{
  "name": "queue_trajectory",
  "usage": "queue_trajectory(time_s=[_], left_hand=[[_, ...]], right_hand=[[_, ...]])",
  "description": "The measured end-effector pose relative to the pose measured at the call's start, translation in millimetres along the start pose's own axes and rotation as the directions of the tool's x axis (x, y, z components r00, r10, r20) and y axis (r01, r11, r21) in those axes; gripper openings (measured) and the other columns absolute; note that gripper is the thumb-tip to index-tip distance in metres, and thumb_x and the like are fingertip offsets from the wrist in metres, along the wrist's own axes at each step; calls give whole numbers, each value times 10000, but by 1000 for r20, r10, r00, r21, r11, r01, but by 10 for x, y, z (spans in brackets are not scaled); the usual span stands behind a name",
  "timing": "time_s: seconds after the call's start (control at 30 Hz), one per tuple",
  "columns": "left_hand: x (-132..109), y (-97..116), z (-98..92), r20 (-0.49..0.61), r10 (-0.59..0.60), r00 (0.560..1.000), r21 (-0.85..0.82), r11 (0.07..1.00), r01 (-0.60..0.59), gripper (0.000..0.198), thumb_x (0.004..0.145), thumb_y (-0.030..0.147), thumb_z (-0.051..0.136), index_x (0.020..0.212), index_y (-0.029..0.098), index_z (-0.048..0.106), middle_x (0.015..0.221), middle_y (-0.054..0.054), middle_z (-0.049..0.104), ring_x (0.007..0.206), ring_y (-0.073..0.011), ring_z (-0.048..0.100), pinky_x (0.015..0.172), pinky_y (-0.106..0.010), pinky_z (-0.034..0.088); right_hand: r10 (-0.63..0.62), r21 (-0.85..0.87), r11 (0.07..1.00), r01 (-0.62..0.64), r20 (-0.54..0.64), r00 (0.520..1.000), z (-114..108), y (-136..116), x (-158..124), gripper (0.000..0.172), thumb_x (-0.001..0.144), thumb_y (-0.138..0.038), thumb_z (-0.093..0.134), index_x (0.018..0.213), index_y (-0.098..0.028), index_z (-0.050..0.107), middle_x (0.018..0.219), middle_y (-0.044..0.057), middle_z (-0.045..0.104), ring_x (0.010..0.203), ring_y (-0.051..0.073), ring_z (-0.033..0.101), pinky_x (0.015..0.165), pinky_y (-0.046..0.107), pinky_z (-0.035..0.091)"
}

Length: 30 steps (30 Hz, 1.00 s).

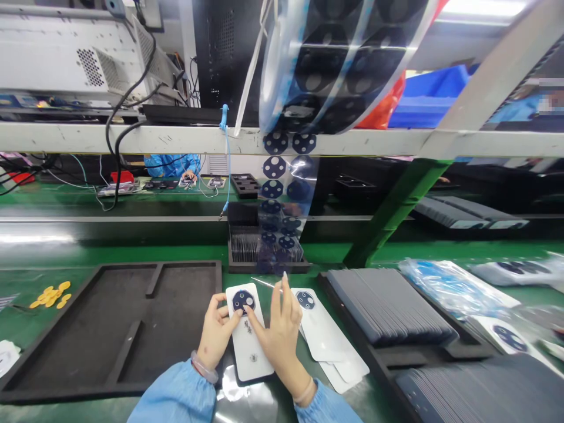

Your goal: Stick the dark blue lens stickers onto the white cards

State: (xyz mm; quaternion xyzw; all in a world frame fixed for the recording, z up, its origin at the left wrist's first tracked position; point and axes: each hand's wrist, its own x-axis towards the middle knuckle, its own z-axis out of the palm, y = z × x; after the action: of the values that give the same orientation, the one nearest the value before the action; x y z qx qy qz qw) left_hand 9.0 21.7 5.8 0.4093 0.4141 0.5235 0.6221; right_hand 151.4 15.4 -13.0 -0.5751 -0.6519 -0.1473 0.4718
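A white phone back panel (254, 351) lies in front of me, slightly tilted, with a dark octagonal camera piece (243, 300) at its top and dark printed marks below. My left hand (215, 330) grips the panel's upper left edge, its thumb on the camera piece. From the other side, my right hand (282, 323) presses its thumb on the same piece. Its other fingers point upward, and a thin, pale, pointed tool (264, 282) sticks out from between them. Beside my right hand lie several more white panels (324, 335), the top one bearing a dark camera piece.
A black divided tray (215, 276) lies left; yellow pieces (50, 295) sit beyond it. Right, a black tray holds stacked grey sheets (388, 302). A strip of dark octagonal stickers (273, 189) hangs from a roll (335, 59) on the white rail (185, 141). A co-worker's hand (189, 175) shows behind.
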Motion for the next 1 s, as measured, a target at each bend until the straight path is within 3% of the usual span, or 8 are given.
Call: queue_trajectory(time_s=[0.1,0.23,0.3,0.4,0.53,0.7,0.83,1.0], left_hand=[[-18,-2,22,31,-12,999,35,999,11,522,724,417,775,1014,211,393,862,-75,762,611,-180,709,572,-285,581],[-60,-1,69,120,-48,992,107,994,35,526,702,422,788,976,209,393,824,-60,755,600,-143,693,572,-225,545],[-75,-2,83,139,-69,988,136,990,50,545,682,404,807,980,210,395,809,-50,750,614,-146,694,592,-234,551],[-81,-4,91,144,-98,985,149,986,77,568,659,393,825,989,211,400,798,-53,749,618,-160,696,587,-249,555],[-65,10,68,142,-93,985,107,991,79,533,693,439,792,980,213,403,785,-51,750,592,-165,689,547,-251,544],[-27,25,8,27,-33,999,51,998,32,444,773,511,696,926,229,389,637,16,709,469,-142,624,450,-219,479],[-6,-26,7,80,-30,996,74,997,24,423,792,518,677,840,235,367,565,56,661,443,-112,585,442,-187,437],[22,-56,14,116,-50,992,147,989,32,440,761,559,683,791,226,396,552,37,667,485,-135,629,488,-210,474]], right_hand=[[203,310,914,-262,210,956,-12,18,46,838,864,-481,620,1523,-202,186,1481,177,393,1298,349,431,1007,526,407],[314,579,570,-583,502,806,-69,-44,100,472,821,-431,669,1209,-204,525,1018,64,673,864,218,649,764,329,525],[361,580,512,-633,524,772,-86,-65,106,281,846,-468,634,905,-204,558,761,-6,621,693,171,595,651,274,485],[400,588,477,-654,517,757,-86,-42,101,369,917,-530,512,732,-215,460,631,-43,501,603,137,495,576,243,410],[316,647,398,-650,569,759,-78,15,109,391,946,-543,451,754,-205,490,666,-35,512,613,133,497,580,241,402],[128,665,155,-731,720,682,-78,-54,98,438,840,-460,671,1165,-236,481,950,26,684,833,198,650,678,280,495],[230,673,164,-721,684,692,-35,-104,62,379,810,-467,710,1021,-211,528,936,41,707,831,198,668,696,275,502],[226,641,331,-693,659,717,-65,118,131,397,904,-561,526,987,-183,613,779,31,694,716,203,651,633,284,488]])
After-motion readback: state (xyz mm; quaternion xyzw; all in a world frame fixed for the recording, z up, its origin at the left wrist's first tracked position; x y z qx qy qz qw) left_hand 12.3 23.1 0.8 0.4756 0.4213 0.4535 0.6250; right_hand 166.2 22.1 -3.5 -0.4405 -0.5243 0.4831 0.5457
